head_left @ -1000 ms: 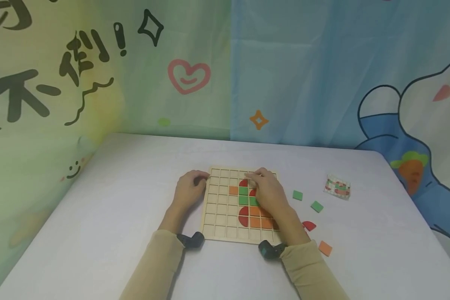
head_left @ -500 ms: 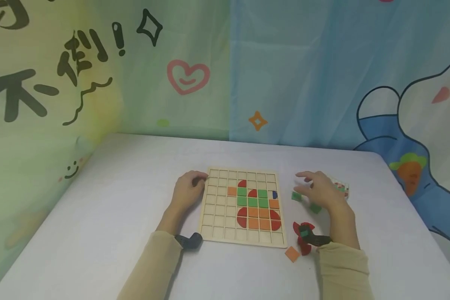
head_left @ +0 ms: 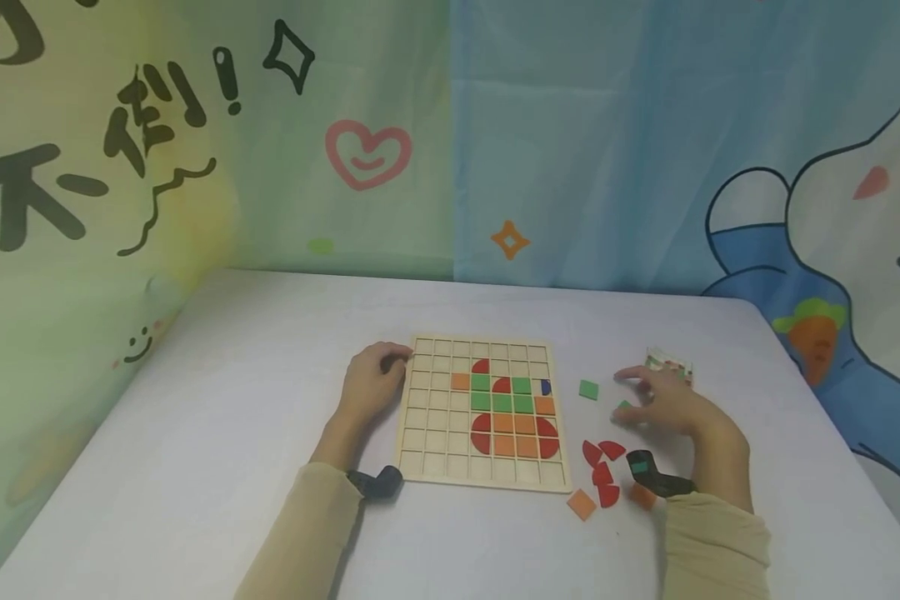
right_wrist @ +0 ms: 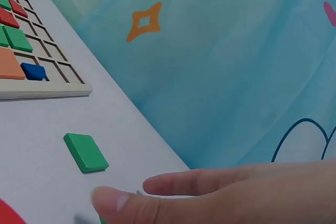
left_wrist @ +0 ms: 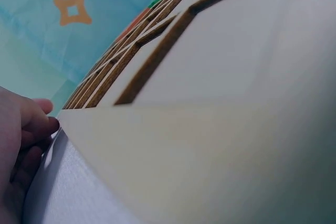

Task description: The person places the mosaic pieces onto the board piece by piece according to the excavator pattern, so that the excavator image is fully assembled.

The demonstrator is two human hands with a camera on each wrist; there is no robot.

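A wooden grid board (head_left: 435, 421) lies flat, with orange, green and red pieces and one dark blue piece set in its squares. My left hand (head_left: 371, 379) rests at the board's upper left edge; in the left wrist view its bent fingers (left_wrist: 34, 121) touch the rim from the side. To the right of the board, my right hand (head_left: 667, 400) hovers with thumb and index finger apart around a green tile (head_left: 624, 407), mostly hidden beneath them. Another green tile (right_wrist: 85, 152) lies between that hand and the board.
Several red quarter-round pieces (head_left: 602, 473) lie below the right hand. One orange tile (head_left: 581, 504) is near the board's lower right corner, another (head_left: 643, 497) partly under the wrist camera. A small patterned card (head_left: 656, 358) lies behind the right hand. A printed curtain (head_left: 570, 167) hangs behind the table.
My right hand has left the board, moving right past the nearer green tile to the other one. The blue piece and others it covered now show. My left hand stays at the board's edge.
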